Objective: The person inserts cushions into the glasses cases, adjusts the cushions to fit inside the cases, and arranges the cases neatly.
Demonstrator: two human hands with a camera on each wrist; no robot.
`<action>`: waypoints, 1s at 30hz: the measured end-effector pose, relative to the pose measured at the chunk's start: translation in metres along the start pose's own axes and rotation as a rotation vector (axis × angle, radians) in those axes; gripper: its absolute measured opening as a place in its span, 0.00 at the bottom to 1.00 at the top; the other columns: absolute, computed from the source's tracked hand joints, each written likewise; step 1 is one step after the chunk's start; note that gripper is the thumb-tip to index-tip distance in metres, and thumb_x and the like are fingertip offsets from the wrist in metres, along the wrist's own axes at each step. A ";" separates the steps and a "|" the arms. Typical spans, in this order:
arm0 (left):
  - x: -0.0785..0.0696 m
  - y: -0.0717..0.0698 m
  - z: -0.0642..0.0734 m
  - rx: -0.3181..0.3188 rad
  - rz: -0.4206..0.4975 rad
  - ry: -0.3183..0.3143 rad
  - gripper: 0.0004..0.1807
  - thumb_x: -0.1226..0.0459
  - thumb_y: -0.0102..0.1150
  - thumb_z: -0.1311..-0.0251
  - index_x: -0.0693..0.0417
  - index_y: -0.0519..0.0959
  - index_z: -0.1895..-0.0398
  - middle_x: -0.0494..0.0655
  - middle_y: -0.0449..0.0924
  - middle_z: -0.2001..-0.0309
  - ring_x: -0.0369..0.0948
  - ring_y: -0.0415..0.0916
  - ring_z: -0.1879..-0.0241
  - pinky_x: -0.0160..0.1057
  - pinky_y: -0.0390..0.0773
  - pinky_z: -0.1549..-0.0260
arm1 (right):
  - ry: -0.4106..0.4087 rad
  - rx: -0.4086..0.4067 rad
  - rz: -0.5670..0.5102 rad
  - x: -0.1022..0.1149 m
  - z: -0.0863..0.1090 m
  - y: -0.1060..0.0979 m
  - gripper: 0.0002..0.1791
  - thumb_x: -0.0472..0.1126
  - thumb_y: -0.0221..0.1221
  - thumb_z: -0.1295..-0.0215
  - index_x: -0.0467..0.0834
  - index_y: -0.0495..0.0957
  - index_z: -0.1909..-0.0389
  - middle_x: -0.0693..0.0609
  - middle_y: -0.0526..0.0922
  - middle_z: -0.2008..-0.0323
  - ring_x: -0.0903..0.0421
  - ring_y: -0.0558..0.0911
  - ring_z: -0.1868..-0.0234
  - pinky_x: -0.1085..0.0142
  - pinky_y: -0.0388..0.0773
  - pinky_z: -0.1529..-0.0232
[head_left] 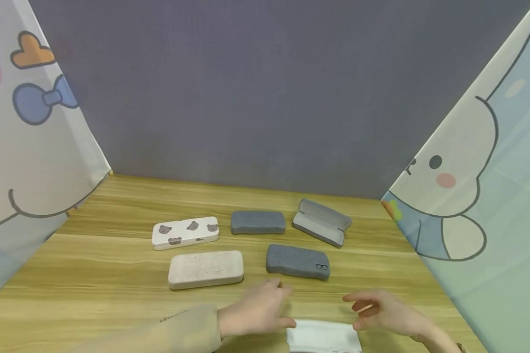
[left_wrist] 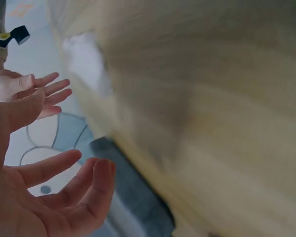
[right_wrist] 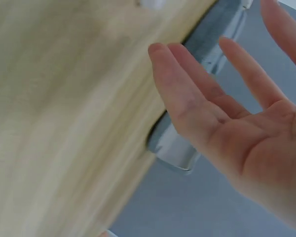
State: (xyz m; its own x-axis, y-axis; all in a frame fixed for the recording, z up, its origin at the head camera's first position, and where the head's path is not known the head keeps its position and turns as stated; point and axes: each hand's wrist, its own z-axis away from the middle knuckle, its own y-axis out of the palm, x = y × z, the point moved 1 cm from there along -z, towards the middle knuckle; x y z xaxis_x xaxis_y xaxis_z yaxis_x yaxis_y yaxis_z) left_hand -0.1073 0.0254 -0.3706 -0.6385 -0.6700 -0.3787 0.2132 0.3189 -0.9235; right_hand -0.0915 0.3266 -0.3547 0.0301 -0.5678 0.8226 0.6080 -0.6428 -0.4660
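Note:
My left hand (head_left: 258, 310) hovers over the near part of the table, just left of a folded white cloth (head_left: 323, 337). Its fingers are loosely bent and hold nothing in the left wrist view. To the cloth's right is my right hand (head_left: 386, 312), close to its far corner; the right wrist view shows its fingers (right_wrist: 180, 84) spread and relaxed, with nothing in them. Beyond the cloth lies a closed blue-grey glasses case (head_left: 298, 261) bearing a small glasses print. The lower edge of the head view cuts off the cloth.
Behind stand another blue-grey glasses case (head_left: 258, 222) and a grey glasses case (head_left: 321, 223) with its lid up. To the left are a cream case (head_left: 205, 269) and a white case (head_left: 185, 233) with bear prints. A grey panel (head_left: 247, 98) rises behind the wooden table (head_left: 101, 274).

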 end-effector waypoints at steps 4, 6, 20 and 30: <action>-0.002 0.013 -0.002 0.025 -0.035 0.019 0.26 0.43 0.69 0.53 0.46 0.80 0.55 0.41 0.77 0.63 0.36 0.74 0.67 0.32 0.73 0.73 | 0.014 0.016 -0.035 -0.011 0.002 0.004 0.28 0.38 0.63 0.38 0.27 0.70 0.41 0.28 0.74 0.44 0.70 0.79 0.55 0.74 0.77 0.59; -0.003 0.017 -0.003 0.052 -0.031 0.022 0.24 0.43 0.69 0.52 0.45 0.80 0.57 0.40 0.76 0.63 0.36 0.72 0.67 0.32 0.73 0.74 | 0.000 0.029 -0.042 -0.016 0.002 0.005 0.28 0.37 0.63 0.39 0.25 0.70 0.42 0.28 0.75 0.46 0.68 0.80 0.56 0.74 0.77 0.59; -0.012 0.033 -0.008 0.127 -0.100 -0.006 0.13 0.51 0.67 0.46 0.47 0.81 0.65 0.41 0.74 0.66 0.37 0.71 0.67 0.32 0.70 0.80 | -0.040 -0.070 0.137 -0.030 0.002 0.025 0.24 0.40 0.64 0.40 0.28 0.76 0.48 0.50 0.78 0.62 0.74 0.68 0.65 0.73 0.73 0.66; -0.015 0.041 -0.007 0.096 -0.161 -0.014 0.10 0.52 0.68 0.47 0.46 0.82 0.69 0.42 0.75 0.64 0.39 0.72 0.63 0.36 0.74 0.76 | 0.124 -0.269 0.385 -0.030 -0.004 0.042 0.21 0.46 0.70 0.49 0.39 0.83 0.56 0.53 0.72 0.66 0.71 0.63 0.71 0.72 0.65 0.72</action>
State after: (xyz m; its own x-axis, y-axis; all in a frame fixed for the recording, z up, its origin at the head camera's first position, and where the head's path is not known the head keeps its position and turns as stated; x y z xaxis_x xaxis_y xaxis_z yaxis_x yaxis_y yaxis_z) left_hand -0.0942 0.0532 -0.4023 -0.6599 -0.7165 -0.2261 0.1792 0.1421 -0.9735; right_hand -0.0701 0.3148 -0.4005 0.1082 -0.8369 0.5365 0.3440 -0.4748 -0.8101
